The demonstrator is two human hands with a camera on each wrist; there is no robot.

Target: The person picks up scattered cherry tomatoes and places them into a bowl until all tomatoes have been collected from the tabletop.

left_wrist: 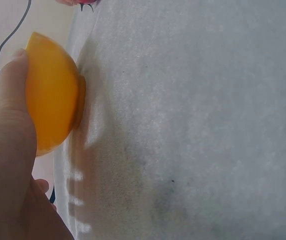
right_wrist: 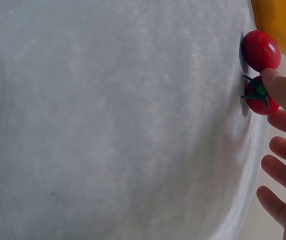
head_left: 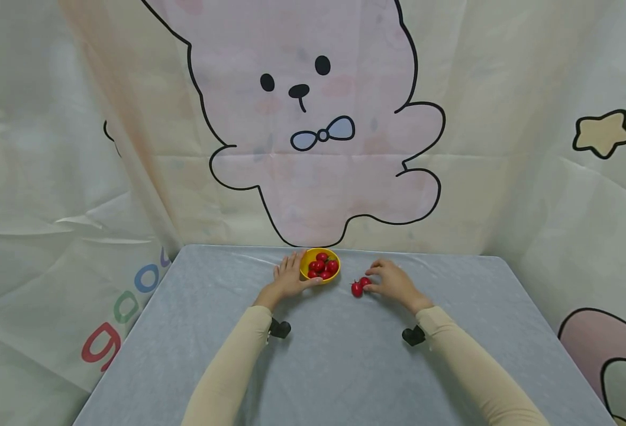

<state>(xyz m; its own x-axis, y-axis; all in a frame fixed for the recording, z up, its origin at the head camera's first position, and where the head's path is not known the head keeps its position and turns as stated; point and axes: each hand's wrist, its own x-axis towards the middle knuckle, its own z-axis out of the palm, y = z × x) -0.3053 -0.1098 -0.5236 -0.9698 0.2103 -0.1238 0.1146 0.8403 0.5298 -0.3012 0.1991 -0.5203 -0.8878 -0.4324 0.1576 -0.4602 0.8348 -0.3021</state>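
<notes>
A yellow bowl (head_left: 305, 272) with several cherry tomatoes (head_left: 318, 266) in it stands near the table's far edge. My left hand (head_left: 287, 280) holds its left side, thumb along the near wall and fingers around the far left. In the left wrist view the thumb lies against the bowl's outer wall (left_wrist: 53, 95). To the right of the bowl, two cherry tomatoes touch on the cloth. My right hand (head_left: 395, 283) pinches the one with a green leafy top (right_wrist: 263, 102) between thumb and index finger; the other fingers are spread. The smooth red tomato (right_wrist: 261, 51) sits beside it.
A grey-blue cloth (head_left: 345, 367) covers the table. Behind it hangs a pale curtain (head_left: 473, 195) with a cartoon bear, close to the far table edge. Side curtains flank the table. A dark strapped device (head_left: 413, 336) sits at each wrist.
</notes>
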